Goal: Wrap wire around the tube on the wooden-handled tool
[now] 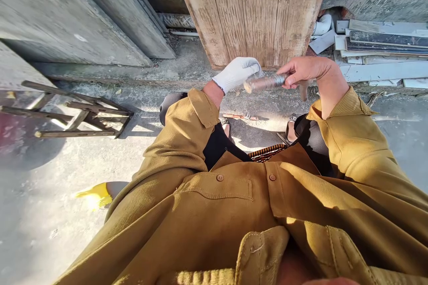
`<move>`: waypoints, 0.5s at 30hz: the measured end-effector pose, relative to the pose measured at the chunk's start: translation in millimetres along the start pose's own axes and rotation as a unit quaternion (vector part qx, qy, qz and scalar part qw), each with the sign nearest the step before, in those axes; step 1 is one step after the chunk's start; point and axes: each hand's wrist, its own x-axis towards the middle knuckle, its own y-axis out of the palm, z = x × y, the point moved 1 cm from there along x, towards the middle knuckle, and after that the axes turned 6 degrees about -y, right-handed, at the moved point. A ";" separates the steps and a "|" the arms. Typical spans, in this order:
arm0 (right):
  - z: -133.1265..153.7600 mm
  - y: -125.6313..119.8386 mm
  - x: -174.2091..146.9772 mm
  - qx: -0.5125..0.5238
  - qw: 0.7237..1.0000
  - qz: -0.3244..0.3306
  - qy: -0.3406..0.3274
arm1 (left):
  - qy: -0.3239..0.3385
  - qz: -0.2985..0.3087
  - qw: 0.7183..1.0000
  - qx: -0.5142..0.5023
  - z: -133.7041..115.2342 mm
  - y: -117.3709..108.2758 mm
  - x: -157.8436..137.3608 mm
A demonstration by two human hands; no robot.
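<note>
My left hand wears a white knitted glove, its fingers curled together; whatever is between them cannot be made out. Bare and closed, my right hand grips a round wooden stick with thin wire or cord wound around its middle. The stick is blurred and points left, its pale end just below my gloved fingers. Under my right hand hangs a brown piece, too blurred to name. Between my feet, a thin reddish-brown stick with whitish strands lies on the concrete.
A tall plank panel leans ahead of my hands. Wooden stools or frames lie on the left, near large grey boards. Stacked strips and a white pipe are at right. Something yellow is behind my left elbow.
</note>
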 end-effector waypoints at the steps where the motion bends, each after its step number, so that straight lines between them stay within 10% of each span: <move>1: 2.1 0.4 -2.3 0.027 0.998 -0.060 -0.025 | -0.011 0.012 1.000 -0.002 -1.7 2.1 -0.5; 5: 4.5 -3.9 -5.8 0.088 0.941 -0.324 -0.040 | -0.025 0.064 0.998 0.013 -14.7 8.5 -9.6; 8: -5.1 -13.3 -2.6 -0.019 0.899 -0.432 0.073 | -0.003 0.092 0.995 0.037 -26.7 9.4 -18.8; 12: -26.4 -23.0 7.0 -0.230 0.876 -0.356 0.229 | 0.030 0.103 0.992 0.071 -33.0 9.8 -23.2; 15: -38.4 -17.2 18.4 -0.227 0.924 -0.223 0.211 | 0.031 0.046 0.990 0.130 -27.6 7.0 -19.1</move>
